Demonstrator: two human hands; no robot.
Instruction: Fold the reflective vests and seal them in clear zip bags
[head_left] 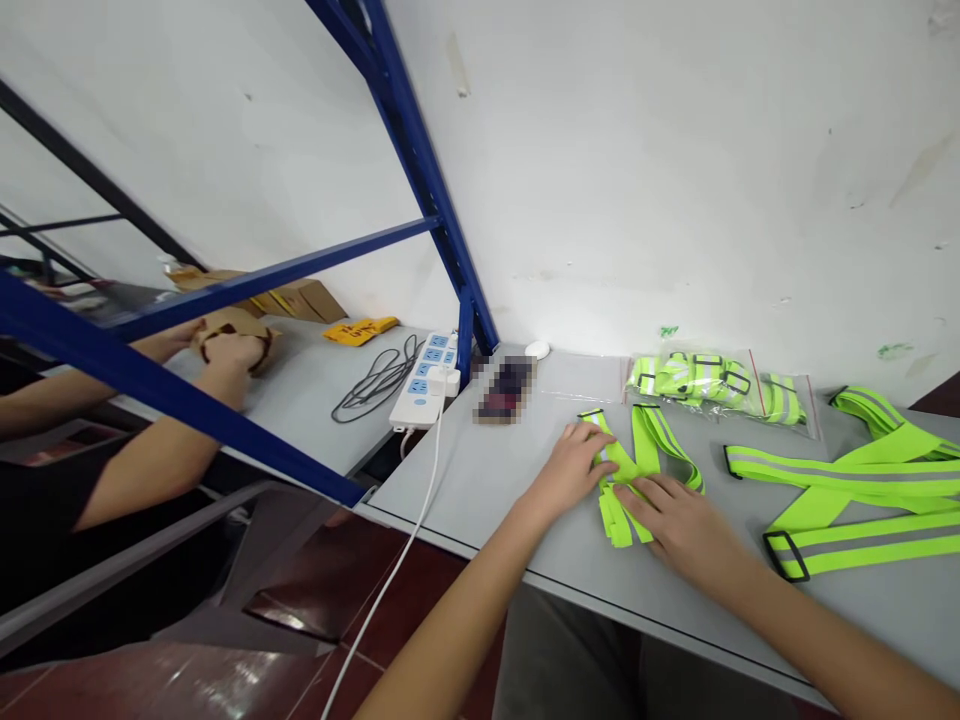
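1. My left hand (pixel 574 465) rests bent fingers on a neon-yellow strap (pixel 646 440) on the gray surface (pixel 465 480); whether they pinch it, I cannot tell. My right hand (pixel 686 525) lies open across its other side.
2. The strap looks partly folded, one loop uncollected. Beyond it, similar bundles (pixel 690 375) sit bagged; at right, other straps (pixel 840 475) lie loose, unbagged.
3. My fingers hide the middle folds, the frame crops the loose straps, and a pixelated object (pixel 506 390) is unreadable.
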